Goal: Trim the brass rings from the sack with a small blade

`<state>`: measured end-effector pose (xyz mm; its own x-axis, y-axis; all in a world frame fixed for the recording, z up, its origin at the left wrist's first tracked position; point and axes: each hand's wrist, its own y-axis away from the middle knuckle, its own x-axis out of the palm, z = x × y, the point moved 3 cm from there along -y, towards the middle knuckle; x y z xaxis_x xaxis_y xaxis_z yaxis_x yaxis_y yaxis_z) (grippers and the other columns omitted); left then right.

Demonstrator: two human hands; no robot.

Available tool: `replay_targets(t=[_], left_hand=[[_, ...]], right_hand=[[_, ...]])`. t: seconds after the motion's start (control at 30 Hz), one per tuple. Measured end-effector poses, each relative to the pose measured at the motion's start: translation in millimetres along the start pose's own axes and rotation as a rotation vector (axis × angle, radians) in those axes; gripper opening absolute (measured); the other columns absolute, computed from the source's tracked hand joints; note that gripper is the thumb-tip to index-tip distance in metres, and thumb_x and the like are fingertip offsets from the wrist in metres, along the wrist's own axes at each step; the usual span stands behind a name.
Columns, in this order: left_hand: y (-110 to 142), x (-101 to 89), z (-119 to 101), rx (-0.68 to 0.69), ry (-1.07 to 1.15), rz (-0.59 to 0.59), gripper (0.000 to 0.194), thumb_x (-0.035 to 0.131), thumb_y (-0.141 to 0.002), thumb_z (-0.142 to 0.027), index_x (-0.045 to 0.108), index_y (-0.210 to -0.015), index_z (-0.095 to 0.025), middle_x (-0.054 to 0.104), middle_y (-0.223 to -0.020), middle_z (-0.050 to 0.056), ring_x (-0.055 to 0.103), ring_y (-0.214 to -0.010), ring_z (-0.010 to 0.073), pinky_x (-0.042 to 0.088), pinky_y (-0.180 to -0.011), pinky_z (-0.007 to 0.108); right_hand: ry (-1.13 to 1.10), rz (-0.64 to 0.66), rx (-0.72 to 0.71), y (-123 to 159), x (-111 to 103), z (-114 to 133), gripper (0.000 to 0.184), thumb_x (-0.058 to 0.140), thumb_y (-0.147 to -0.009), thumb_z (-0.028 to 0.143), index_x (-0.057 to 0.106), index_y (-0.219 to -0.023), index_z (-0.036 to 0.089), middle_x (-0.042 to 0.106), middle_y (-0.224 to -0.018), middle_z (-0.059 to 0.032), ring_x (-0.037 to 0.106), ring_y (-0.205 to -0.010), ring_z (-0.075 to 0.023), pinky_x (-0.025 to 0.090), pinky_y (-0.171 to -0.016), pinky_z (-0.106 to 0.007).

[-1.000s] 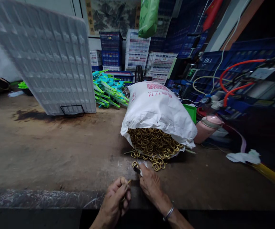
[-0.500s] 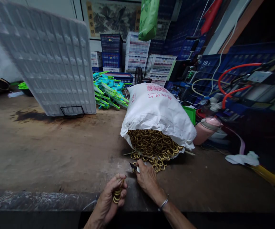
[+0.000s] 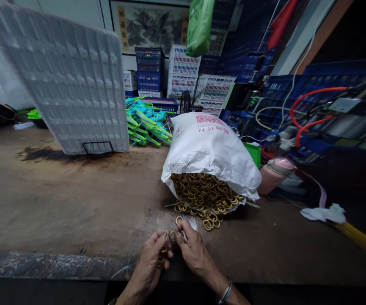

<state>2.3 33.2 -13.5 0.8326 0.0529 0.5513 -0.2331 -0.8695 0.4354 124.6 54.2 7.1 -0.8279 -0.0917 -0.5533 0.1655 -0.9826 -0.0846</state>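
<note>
Near the table's front edge, my left hand (image 3: 149, 258) is closed around several gold-coloured rings (image 3: 162, 254). One more ring (image 3: 171, 236) stands upright between the fingertips of both hands. My right hand (image 3: 194, 250) is closed on a small knife (image 3: 184, 236); only its pale handle shows, and its blade is hidden. A loose ring (image 3: 179, 220) lies just beyond the right fingers. Past them, a white woven sack (image 3: 211, 146) lies on its side, mouth towards me, with a heap of rings (image 3: 205, 190) inside and some spilled in front.
A grey ribbed plastic panel (image 3: 75, 84) stands at left in a black wire stand (image 3: 98, 148). Green and blue plastic pieces (image 3: 147, 123) are piled behind. To the right are a pink bottle (image 3: 274, 174), red hoses (image 3: 312, 93) and a crumpled white cloth (image 3: 324, 213). Stacked crates (image 3: 183, 70) stand at the back.
My left hand has turned, and its rings are less exposed than half a second ago. My right hand has come closer to it, the dark blade has gone from sight, and a ring shows between them.
</note>
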Motion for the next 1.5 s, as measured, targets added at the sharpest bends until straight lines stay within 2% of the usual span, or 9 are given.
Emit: replay_targets(t=[0.1, 0.33, 0.6, 0.77, 0.87, 1.1, 1.27, 1.4, 1.5], left_hand=[[-1, 0.2, 3, 0.014, -0.052, 0.032, 0.03, 0.064, -0.07, -0.042, 0.049, -0.078, -0.017, 0.051, -0.06, -0.005, 0.045, -0.045, 0.0047, 0.029, -0.036, 0.014], [-2, -3.7, 5, 0.088, -0.349, -0.032, 0.034, 0.06, -0.069, -0.05, 0.048, -0.07, -0.018, 0.04, -0.043, -0.01, 0.03, -0.034, 0.0035, 0.024, -0.033, 0.014], [2, -0.9, 6, 0.029, -0.183, 0.091, 0.029, 0.057, -0.075, -0.044, 0.048, -0.071, -0.017, 0.041, -0.053, -0.007, 0.03, -0.038, 0.0024, 0.02, -0.035, 0.014], [1, -2.0, 6, 0.037, -0.197, 0.054, 0.029, 0.057, -0.075, -0.045, 0.048, -0.072, -0.017, 0.043, -0.054, -0.007, 0.031, -0.037, 0.0024, 0.021, -0.035, 0.014], [-1, -2.7, 8, 0.057, -0.242, 0.019, 0.033, 0.055, -0.074, -0.049, 0.046, -0.07, -0.018, 0.043, -0.051, -0.008, 0.031, -0.036, 0.0025, 0.021, -0.035, 0.014], [-2, -1.1, 5, 0.095, -0.337, -0.049, 0.042, 0.061, -0.063, -0.057, 0.046, -0.065, -0.018, 0.045, -0.047, -0.007, 0.033, -0.033, 0.0034, 0.023, -0.033, 0.015], [1, -1.3, 2, 0.135, -0.362, -0.044, 0.041, 0.06, -0.064, -0.056, 0.044, -0.061, -0.019, 0.045, -0.047, -0.007, 0.033, -0.034, 0.0032, 0.023, -0.032, 0.015], [11, -1.2, 3, 0.083, -0.34, 0.002, 0.038, 0.06, -0.067, -0.054, 0.048, -0.066, -0.018, 0.044, -0.047, -0.007, 0.031, -0.033, 0.0024, 0.022, -0.032, 0.014], [18, 1.7, 4, 0.043, -0.224, 0.096, 0.033, 0.06, -0.07, -0.049, 0.05, -0.072, -0.018, 0.045, -0.048, -0.007, 0.03, -0.032, 0.0024, 0.023, -0.031, 0.014]], right_hand=[[-0.072, 0.028, 0.051, 2, 1, 7, 0.011, 0.039, -0.081, 0.03, 0.041, -0.075, 0.021, 0.043, -0.064, 0.0045, 0.043, -0.058, -0.0109, 0.033, -0.056, -0.021], [-0.091, 0.085, 0.151, 0, 1, 8, 0.019, 0.038, -0.081, 0.036, 0.042, -0.07, 0.02, 0.04, -0.061, 0.0054, 0.04, -0.059, -0.0108, 0.031, -0.055, -0.021], [-0.036, 0.042, 0.159, -3, 7, -5, 0.02, 0.034, -0.082, 0.029, 0.043, -0.068, 0.02, 0.045, -0.06, 0.0039, 0.044, -0.058, -0.011, 0.033, -0.055, -0.021], [0.24, 0.074, 0.114, 6, 8, -14, 0.014, 0.038, -0.078, 0.017, 0.051, -0.082, 0.021, 0.056, -0.065, 0.0003, 0.051, -0.06, -0.0135, 0.032, -0.056, -0.022], [0.401, 0.161, 0.099, 12, 10, -12, 0.027, 0.041, -0.068, 0.008, 0.054, -0.087, 0.022, 0.061, -0.069, -0.0012, 0.056, -0.065, -0.0154, 0.031, -0.058, -0.022], [0.446, 0.227, 0.074, 9, 12, -8, 0.034, 0.038, -0.066, 0.004, 0.054, -0.09, 0.022, 0.065, -0.072, -0.0013, 0.059, -0.065, -0.0146, 0.029, -0.057, -0.022], [0.534, 0.281, 0.075, 10, 16, -17, 0.035, 0.041, -0.061, 0.004, 0.053, -0.091, 0.019, 0.064, -0.068, -0.0019, 0.057, -0.062, -0.0156, 0.027, -0.053, -0.023], [0.642, 0.244, 0.085, 6, 11, -24, 0.031, 0.042, -0.067, 0.006, 0.052, -0.095, 0.016, 0.063, -0.07, -0.0046, 0.056, -0.063, -0.0174, 0.026, -0.054, -0.025], [0.697, 0.129, 0.131, -3, 1, -30, 0.03, 0.042, -0.069, 0.006, 0.052, -0.095, 0.017, 0.063, -0.071, -0.0055, 0.057, -0.064, -0.0177, 0.026, -0.054, -0.025]])
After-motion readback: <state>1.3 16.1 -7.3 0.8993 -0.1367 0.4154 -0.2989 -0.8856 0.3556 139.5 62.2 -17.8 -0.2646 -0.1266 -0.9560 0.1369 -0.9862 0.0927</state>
